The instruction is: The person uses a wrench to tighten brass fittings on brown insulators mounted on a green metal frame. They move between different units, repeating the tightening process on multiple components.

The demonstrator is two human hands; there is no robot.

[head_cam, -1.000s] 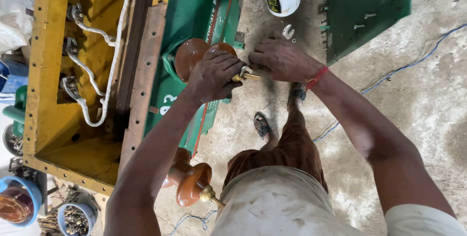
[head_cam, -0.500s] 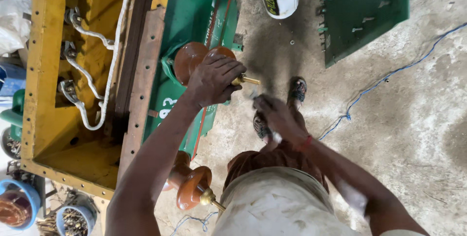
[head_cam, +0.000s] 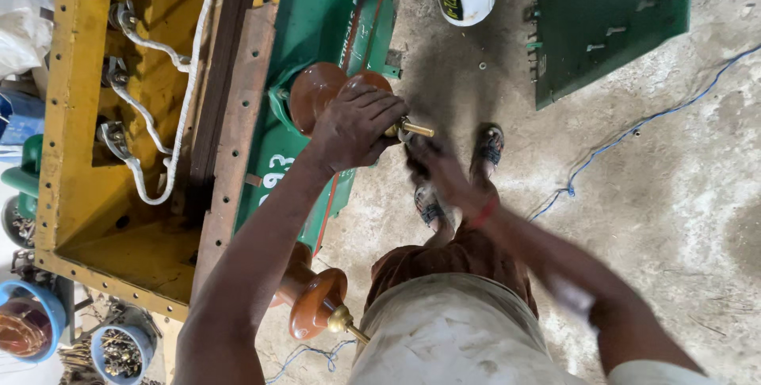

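Note:
My left hand (head_cam: 358,125) grips a brown ceramic insulator (head_cam: 317,91) that sticks out of the side of a green metal tank (head_cam: 333,4). A brass threaded stud (head_cam: 415,129) pokes out past my fingers at the insulator's tip. My right hand (head_cam: 434,169) is just below and right of that stud, blurred, with the fingers curled; whether it holds something small I cannot tell. A red band sits on that wrist. A second brown insulator (head_cam: 315,302) with a brass tip juts from the tank lower down, near my waist.
A yellow frame (head_cam: 71,195) with white-sleeved leads (head_cam: 151,171) stands at the left. A loose green plate (head_cam: 610,20) lies on the concrete floor at top right, with a blue wire (head_cam: 634,127) beside it. Tubs of parts (head_cam: 119,349) sit at bottom left. My sandalled feet (head_cam: 487,147) stand below the stud.
My right hand has come off the brass stud and drawn back down toward my body. My left hand has kept its grip on the insulator.

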